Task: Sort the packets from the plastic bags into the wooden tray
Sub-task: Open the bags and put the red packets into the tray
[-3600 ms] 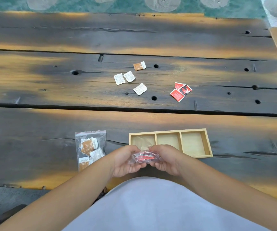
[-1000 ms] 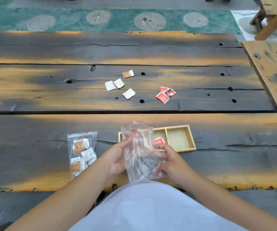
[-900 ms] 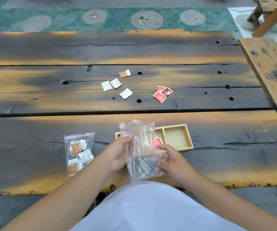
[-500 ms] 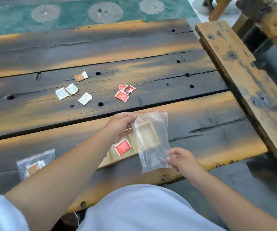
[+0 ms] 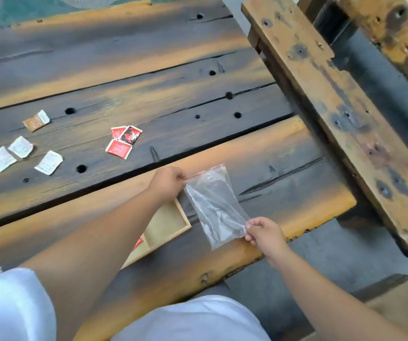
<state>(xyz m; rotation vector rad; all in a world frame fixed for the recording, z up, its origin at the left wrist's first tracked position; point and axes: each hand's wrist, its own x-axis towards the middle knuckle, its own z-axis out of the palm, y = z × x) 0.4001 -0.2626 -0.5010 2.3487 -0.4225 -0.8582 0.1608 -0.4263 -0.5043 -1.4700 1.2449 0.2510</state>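
Both hands hold a clear plastic bag (image 5: pixel 214 205) with a red zip strip, and it looks empty. My left hand (image 5: pixel 167 182) pinches its top corner. My right hand (image 5: pixel 264 233) pinches its bottom corner, stretching the bag over the table to the right of the wooden tray (image 5: pixel 173 231). My left forearm hides most of the tray. A red packet (image 5: pixel 138 243) shows in its middle compartment. Red packets (image 5: pixel 123 141) lie loose farther back on the table.
Three white packets (image 5: pixel 21 155) and a brown packet (image 5: pixel 35 121) lie at the left on the dark plank table (image 5: pixel 173 99). A wooden bench (image 5: pixel 333 107) runs along the table's right end, with grey floor (image 5: pixel 320 254) below it.
The red packets have left the bag and one now lies in the tray. Both hands carried the emptied bag rightward, past the tray. My view has swung to the right; the second bag is out of sight.
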